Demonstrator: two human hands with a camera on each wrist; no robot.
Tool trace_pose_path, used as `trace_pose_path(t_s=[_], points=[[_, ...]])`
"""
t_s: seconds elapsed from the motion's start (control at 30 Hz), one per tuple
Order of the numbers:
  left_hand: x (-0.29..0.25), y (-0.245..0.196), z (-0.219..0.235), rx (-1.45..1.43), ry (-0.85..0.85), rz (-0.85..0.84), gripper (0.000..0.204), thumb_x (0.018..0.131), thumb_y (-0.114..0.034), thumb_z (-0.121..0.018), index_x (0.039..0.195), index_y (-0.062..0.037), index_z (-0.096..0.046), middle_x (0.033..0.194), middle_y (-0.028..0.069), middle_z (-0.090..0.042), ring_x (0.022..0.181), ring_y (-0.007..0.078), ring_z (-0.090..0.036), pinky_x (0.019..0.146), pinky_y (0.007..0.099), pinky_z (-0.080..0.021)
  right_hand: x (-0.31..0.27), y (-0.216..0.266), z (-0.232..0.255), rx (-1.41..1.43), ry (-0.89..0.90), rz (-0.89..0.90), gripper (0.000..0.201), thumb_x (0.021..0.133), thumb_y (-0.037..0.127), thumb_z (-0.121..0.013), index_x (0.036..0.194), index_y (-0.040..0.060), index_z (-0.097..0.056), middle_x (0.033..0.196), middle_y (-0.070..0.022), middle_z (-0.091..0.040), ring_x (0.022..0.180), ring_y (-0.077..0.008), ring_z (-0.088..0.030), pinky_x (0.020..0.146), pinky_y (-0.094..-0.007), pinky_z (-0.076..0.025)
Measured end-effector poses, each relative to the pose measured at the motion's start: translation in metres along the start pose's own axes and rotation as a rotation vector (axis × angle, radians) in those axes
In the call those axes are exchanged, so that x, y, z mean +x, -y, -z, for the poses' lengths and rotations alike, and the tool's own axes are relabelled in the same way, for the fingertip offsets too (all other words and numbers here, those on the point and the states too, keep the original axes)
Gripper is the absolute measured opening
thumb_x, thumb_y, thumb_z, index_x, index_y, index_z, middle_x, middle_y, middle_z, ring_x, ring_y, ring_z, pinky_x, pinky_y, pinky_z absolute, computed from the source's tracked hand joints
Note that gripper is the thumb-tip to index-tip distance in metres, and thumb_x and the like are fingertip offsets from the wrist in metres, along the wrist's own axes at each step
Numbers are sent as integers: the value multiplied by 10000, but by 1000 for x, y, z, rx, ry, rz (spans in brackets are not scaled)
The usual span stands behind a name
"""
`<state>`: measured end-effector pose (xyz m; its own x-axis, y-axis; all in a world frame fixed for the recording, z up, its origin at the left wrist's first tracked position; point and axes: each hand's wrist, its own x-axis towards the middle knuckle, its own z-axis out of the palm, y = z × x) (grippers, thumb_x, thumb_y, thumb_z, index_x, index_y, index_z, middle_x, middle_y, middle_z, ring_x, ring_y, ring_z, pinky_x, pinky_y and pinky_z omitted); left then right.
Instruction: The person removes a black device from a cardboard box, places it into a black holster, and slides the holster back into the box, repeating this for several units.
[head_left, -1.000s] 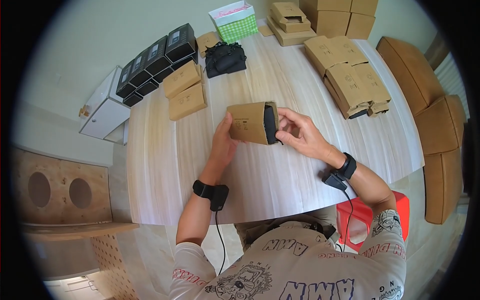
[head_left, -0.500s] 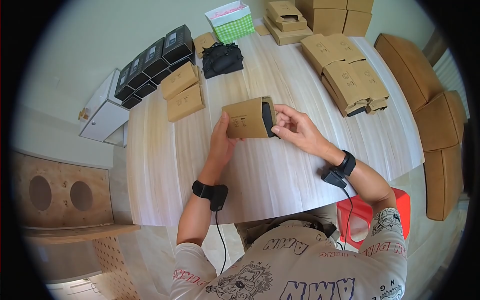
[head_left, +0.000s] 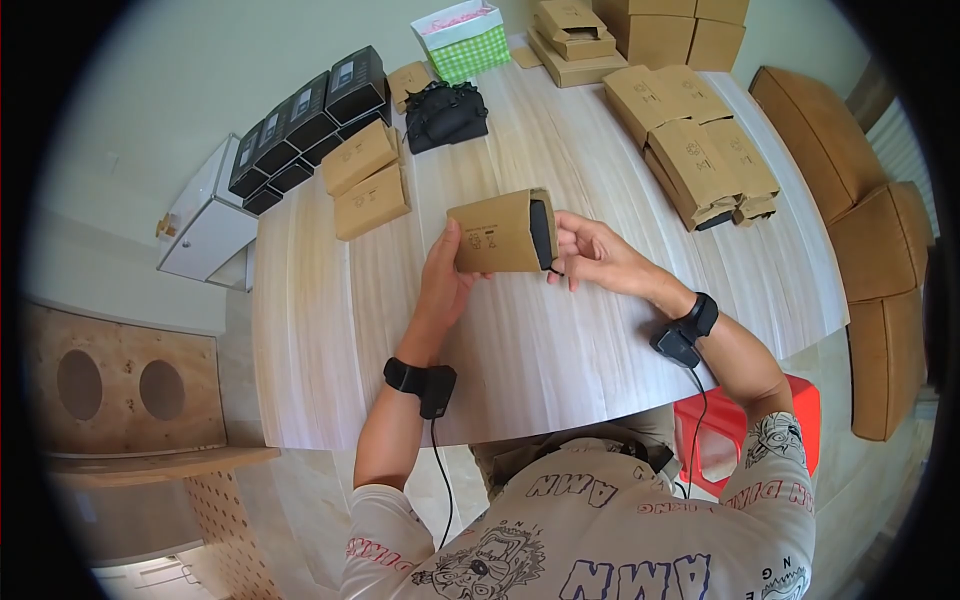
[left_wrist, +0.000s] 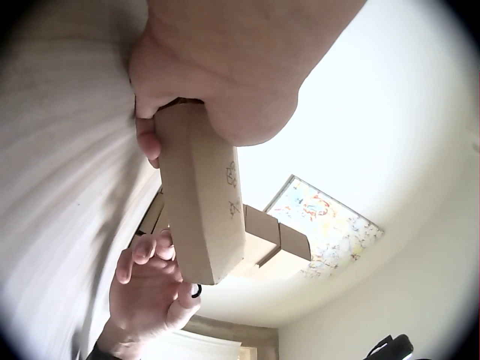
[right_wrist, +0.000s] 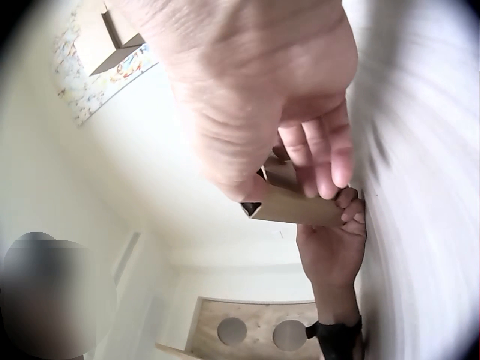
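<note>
A brown cardboard box [head_left: 495,235] is held above the pale wooden table [head_left: 560,340], its open end facing right. My left hand [head_left: 447,283] grips its closed end from below, thumb on the front face. A black item [head_left: 541,230] sits inside the mouth of the box. My right hand [head_left: 592,255] is at that open end with curled fingers, pinching a small black loop [head_left: 555,270] that hangs from the item. In the left wrist view the box [left_wrist: 201,202] stands on end, with the right hand [left_wrist: 150,292] and the loop [left_wrist: 196,290] below it.
Stacked brown boxes [head_left: 700,150] lie at the right back, two more [head_left: 365,180] left of centre. Black boxes [head_left: 305,115] line the far left edge. A black pouch pile [head_left: 447,115] and green checked bag [head_left: 465,40] sit behind. Red stool [head_left: 725,440] at my right.
The black item has gone deeper into the box. My right hand has slid down from the box's mouth to its lower edge, now pinching the loop. The box has tilted slightly.
</note>
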<state>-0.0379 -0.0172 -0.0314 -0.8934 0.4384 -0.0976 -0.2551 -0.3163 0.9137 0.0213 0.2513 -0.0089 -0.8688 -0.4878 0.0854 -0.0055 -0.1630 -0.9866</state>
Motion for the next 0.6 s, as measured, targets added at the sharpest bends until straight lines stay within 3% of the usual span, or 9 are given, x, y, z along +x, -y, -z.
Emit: trace_pose_path(t_s=[0.07,0.13,0.23,0.37,0.43,0.6], points=[[0,1,0,13,13,-1,517,1165,-489,-411,1323,-43,-619,1119,67,-711,921,153,-651,764,330,-521,0,0,2,57,42,-75,504,978,85,-533,1480,46,-518,1079,-47,-706,922,-119,-698,702,-253,-566],[-1,0,-2,58,11,-23,504,1167,-477,-410,1330,-48,-618,1122,65,-711,936,150,-654,764,328,-521,0,-5,8,56,165,-203,580,976,138,-581,1537,42,-474,1249,-121,-716,931,-166,-722,704,-291,-604],[-2,0,-3,40,-12,-8,500,1170,-469,-404,1333,-47,-616,1127,65,-711,941,150,-653,764,328,-520,1,-3,10,92,203,-184,604,1004,262,-613,1552,55,-467,1252,-157,-718,936,-180,-732,713,-301,-618],[0,1,2,3,8,-2,520,1158,-512,-418,1336,-65,-616,1137,59,-722,956,155,-668,777,329,-528,-2,7,6,184,208,-91,516,1036,231,-601,1515,67,-503,1232,-135,-735,933,-154,-725,736,-296,-612],[0,1,2,5,13,-4,525,1157,-517,-417,1340,-66,-615,1141,59,-721,958,154,-667,776,328,-526,-1,6,5,103,197,-83,617,1021,350,-653,1536,58,-481,1229,-157,-735,915,-177,-738,721,-298,-613],[0,0,1,20,-4,2,530,1156,-520,-417,1341,-64,-614,1141,59,-720,959,152,-666,777,326,-525,2,0,8,83,160,-108,606,1008,325,-663,1520,46,-495,1208,-158,-742,910,-176,-740,718,-294,-608]])
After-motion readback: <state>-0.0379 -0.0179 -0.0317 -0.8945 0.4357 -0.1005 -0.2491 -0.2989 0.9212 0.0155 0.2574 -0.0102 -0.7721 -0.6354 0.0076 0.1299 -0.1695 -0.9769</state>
